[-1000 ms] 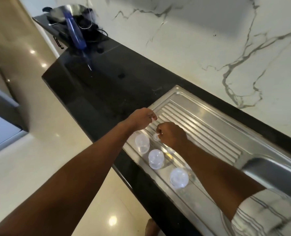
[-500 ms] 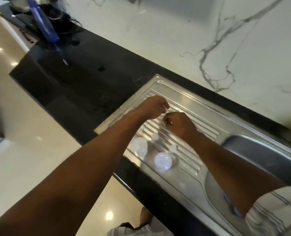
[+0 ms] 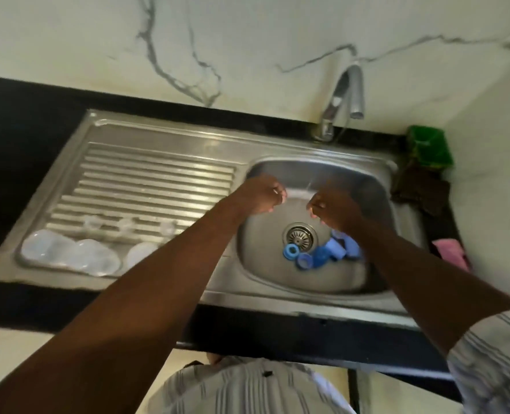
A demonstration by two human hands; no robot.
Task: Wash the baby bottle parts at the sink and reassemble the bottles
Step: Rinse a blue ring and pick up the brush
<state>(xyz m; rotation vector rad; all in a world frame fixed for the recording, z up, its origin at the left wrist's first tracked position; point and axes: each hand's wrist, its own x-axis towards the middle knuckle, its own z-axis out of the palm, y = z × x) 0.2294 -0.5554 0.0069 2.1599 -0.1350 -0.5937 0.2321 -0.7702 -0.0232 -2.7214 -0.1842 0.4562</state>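
Note:
Both my hands hang over the steel sink basin (image 3: 280, 171), knuckles up and fingers curled under. My left hand (image 3: 262, 197) is above the basin's left side and my right hand (image 3: 335, 212) above the drain (image 3: 300, 236); what they hold, if anything, is hidden. A thin water stream falls between them. Several blue bottle rings and collars (image 3: 322, 255) lie on the basin floor, partly under my right forearm. On the drainboard (image 3: 158, 180) three clear dome caps (image 3: 95, 255) sit in a row, with three small clear teats (image 3: 125, 225) behind them.
The tap (image 3: 341, 97) stands at the back of the basin against the marble wall. A green sponge pack (image 3: 430, 150), a dark cloth (image 3: 421, 191) and a pink cloth (image 3: 449, 253) lie on the black counter at the right. The counter's front edge is near my body.
My hands left the drainboard, where they were at the teats, and moved right over the basin. My head turned right, so the sink and tap are now in view.

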